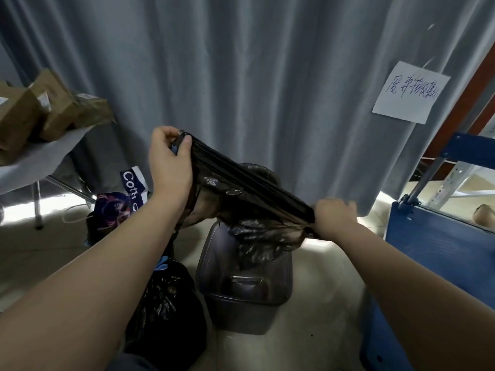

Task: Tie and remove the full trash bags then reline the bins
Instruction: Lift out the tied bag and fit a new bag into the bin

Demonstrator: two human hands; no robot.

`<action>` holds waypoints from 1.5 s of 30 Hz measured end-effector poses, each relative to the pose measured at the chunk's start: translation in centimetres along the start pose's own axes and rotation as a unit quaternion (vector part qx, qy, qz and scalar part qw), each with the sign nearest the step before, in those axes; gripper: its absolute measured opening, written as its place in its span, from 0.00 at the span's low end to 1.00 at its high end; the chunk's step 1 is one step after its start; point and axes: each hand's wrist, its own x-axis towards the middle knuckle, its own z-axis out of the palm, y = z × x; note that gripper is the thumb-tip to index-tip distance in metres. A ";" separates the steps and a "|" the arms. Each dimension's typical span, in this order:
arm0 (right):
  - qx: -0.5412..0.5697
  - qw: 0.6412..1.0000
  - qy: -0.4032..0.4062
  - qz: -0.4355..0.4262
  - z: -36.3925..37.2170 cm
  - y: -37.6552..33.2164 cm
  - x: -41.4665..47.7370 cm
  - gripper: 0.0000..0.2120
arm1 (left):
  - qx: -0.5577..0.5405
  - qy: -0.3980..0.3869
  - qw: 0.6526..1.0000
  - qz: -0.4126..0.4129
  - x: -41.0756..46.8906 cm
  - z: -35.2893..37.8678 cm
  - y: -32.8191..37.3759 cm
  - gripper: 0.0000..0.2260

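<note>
Forearms: both reach forward from the bottom corners and meet over the bin.
Curtain point(267, 76): grey folds fill the background, with a handwritten paper note point(409, 92) pinned at the right.
Blue cart point(434, 250): stands right of the bin, clear of it.
Bench point(40, 162): far left, carrying brown boxes point(53, 108).
Full bag point(166, 311): black and bulging, on the floor just beside the bin's left wall; already out of the bin.
Bin point(241, 314): grey, open-topped, on the floor directly below the hands; its inside looks mostly empty.
Liner point(241, 191): thin black bag, its mouth edge pulled into a taut band between the hands; the slack body hangs over the bin's far rim.
Long axis: the band runs diagonally, high at the left and low at the right.
Left hand point(168, 156): raised, thumb and fingers pinching the band's upper end.
Right hand point(334, 218): fingers curled round the lower end; the hand nearer the rim.
Step, as judged: relining, with the mouth not yet opened.
Next move calls for: parting the gathered edge and bringing the high left end down level, so the mouth can go over the rim below.
</note>
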 end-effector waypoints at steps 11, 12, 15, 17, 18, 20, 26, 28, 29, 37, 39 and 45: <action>0.536 0.824 0.057 -0.177 -4.5 -3.9 -1.0 0.38 | -0.096 -0.473 0.875 -0.030 -2.9 2.0 3.7 0.15; 0.530 0.825 0.068 -0.185 -4.7 -4.4 -1.1 0.25 | -0.118 -0.457 0.880 -0.050 -3.1 2.2 4.2 0.14; 0.470 0.853 0.151 -0.171 -4.6 -4.7 -1.0 0.10 | -0.094 -0.399 0.903 -0.131 -2.9 2.2 5.1 0.10; 0.399 0.870 0.243 -0.159 -4.8 -4.4 -0.8 0.17 | 0.023 -0.409 0.905 -0.112 -2.6 2.3 4.9 0.16; 0.375 0.869 0.279 -0.164 -5.1 -4.4 -0.8 0.19 | 0.077 -0.425 0.897 -0.089 -2.5 2.3 4.5 0.18; 0.377 0.853 0.308 -0.186 -5.6 -4.1 -1.0 0.22 | 0.098 -0.456 0.881 -0.073 -2.8 2.2 3.9 0.12; 0.389 0.884 0.083 -0.245 -8.5 -2.6 -1.6 0.40 | 0.144 -0.462 0.868 0.109 0.4 2.1 5.5 0.03; 0.465 0.833 0.074 -0.291 -10.4 -2.7 -1.5 0.47 | 0.204 -0.496 0.814 0.222 1.2 2.5 7.3 0.03; 0.497 0.812 0.052 -0.301 -11.6 -2.7 -1.5 0.47 | 0.222 -0.505 0.794 0.255 1.4 2.6 8.2 0.03; 0.210 0.929 0.184 -0.244 -16.0 -1.8 -0.3 0.07 | 0.400 -0.478 0.746 0.235 3.8 3.0 11.5 0.10; 0.172 0.922 0.252 -0.237 -17.2 -1.5 -0.6 0.07 | 0.474 -0.458 0.717 0.228 4.5 2.7 11.3 0.08; 0.129 0.957 0.199 -0.167 -19.4 -0.6 -0.7 0.15 | 0.325 -0.385 0.847 0.168 5.9 2.4 11.9 0.05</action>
